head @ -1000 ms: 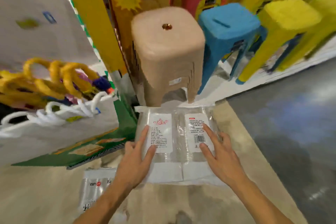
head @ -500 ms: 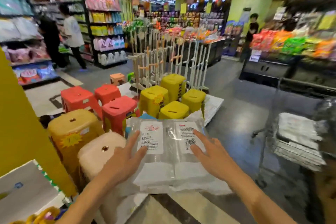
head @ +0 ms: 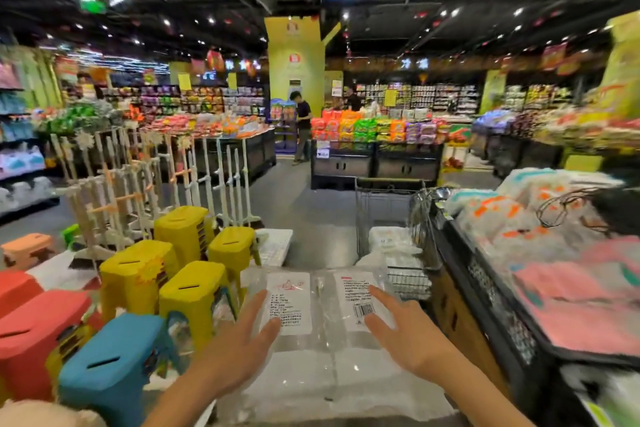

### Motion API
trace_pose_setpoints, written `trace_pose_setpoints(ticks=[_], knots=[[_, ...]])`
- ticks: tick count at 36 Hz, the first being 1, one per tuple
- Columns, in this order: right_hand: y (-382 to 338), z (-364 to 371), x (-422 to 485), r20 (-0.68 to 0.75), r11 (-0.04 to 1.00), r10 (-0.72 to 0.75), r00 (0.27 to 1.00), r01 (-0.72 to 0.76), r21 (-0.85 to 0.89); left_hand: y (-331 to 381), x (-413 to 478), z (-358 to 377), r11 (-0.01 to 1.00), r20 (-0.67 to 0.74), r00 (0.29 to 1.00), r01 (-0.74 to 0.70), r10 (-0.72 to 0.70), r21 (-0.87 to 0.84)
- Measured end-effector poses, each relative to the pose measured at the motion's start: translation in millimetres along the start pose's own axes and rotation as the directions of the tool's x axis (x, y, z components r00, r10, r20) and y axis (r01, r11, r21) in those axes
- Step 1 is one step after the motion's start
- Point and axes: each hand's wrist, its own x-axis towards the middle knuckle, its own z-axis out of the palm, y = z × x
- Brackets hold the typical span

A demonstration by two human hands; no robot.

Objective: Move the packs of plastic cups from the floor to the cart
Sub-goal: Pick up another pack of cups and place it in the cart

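The left hand (head: pixel 239 340) and right hand (head: pixel 405 340), fingers straight, press flat on the clear film-wrapped, white-labelled packs of cups (head: pixel 322 354), carried lengthwise toward 12 o'clock, with the grey wire cart (head: pixel 388 215) at 1 o'clock, nearer the right hand.

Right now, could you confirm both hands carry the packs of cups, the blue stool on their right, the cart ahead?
No: the head view shows the blue stool on their left. The left hand and right hand carry the packs of cups, the cart ahead.
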Motion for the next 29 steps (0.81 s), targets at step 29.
trace_pose_setpoints(ticks=[29], knots=[[240, -169, 190, -0.154, 0.999, 0.021, 0.988, -0.017, 0.03, 223, 251, 132, 0.993, 0.032, 0.998, -0.051, 0.055, -0.102]])
